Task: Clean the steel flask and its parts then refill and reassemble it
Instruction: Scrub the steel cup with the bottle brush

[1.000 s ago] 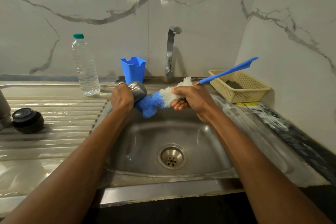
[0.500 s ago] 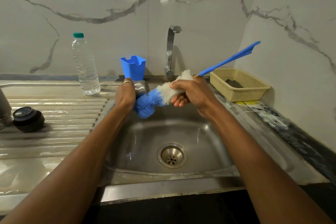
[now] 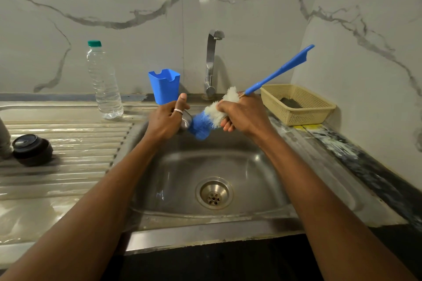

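Note:
Over the sink, my left hand [image 3: 167, 117] grips a small steel flask cap [image 3: 186, 120], mostly hidden behind the fingers. My right hand [image 3: 243, 114] grips the bristle head of a bottle brush [image 3: 206, 121], blue at the tip and white behind, with the tip against the cap. Its blue handle [image 3: 278, 73] sticks up to the right. A black flask lid [image 3: 32, 149] lies on the drainboard at the left. The steel flask body [image 3: 4, 141] shows only at the left edge.
A steel sink [image 3: 262, 173] with a drain lies below my hands, under the tap [image 3: 212, 61]. A clear water bottle [image 3: 104, 82] and a blue cup [image 3: 164, 85] stand at the back. A beige basket [image 3: 299, 105] sits at the right.
My left hand has turned the cap, hiding more of it, and the thumb now points up. The brush handle has tilted higher while both hands rose slightly toward the tap.

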The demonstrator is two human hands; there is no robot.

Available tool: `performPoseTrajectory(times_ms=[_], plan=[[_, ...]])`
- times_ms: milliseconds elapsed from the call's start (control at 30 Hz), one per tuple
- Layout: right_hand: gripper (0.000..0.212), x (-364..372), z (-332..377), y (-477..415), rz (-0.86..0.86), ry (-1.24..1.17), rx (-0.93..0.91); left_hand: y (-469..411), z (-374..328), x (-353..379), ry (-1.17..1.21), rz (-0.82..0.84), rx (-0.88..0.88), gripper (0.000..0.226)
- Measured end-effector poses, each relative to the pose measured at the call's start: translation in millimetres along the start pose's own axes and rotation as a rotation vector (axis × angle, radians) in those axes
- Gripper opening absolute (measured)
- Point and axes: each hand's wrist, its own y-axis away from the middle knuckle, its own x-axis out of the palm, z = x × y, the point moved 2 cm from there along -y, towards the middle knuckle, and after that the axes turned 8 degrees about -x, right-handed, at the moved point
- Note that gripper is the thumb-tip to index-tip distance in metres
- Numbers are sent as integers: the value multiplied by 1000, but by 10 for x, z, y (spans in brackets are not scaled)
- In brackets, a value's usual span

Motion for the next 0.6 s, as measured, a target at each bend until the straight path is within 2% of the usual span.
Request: performPoseTrajectory(times_ms=[100,200,367,467,600], plan=[[25,14,11,17,99,-19,3,-21,10,-20,3,4,9,61],[25,-3,8,-2,1,-12,5,-32,-2,-25,-1,-3,15,62],[25,24,46,23,105,-5,-6,-19,3,-5,1,17,21,61],[27,3,22,-1,18,-1,-5,-20,-9,-7,-5,21,27,61],[25,21,61,29,134,-4,-4,-30,8,10,8,47,6,64]])
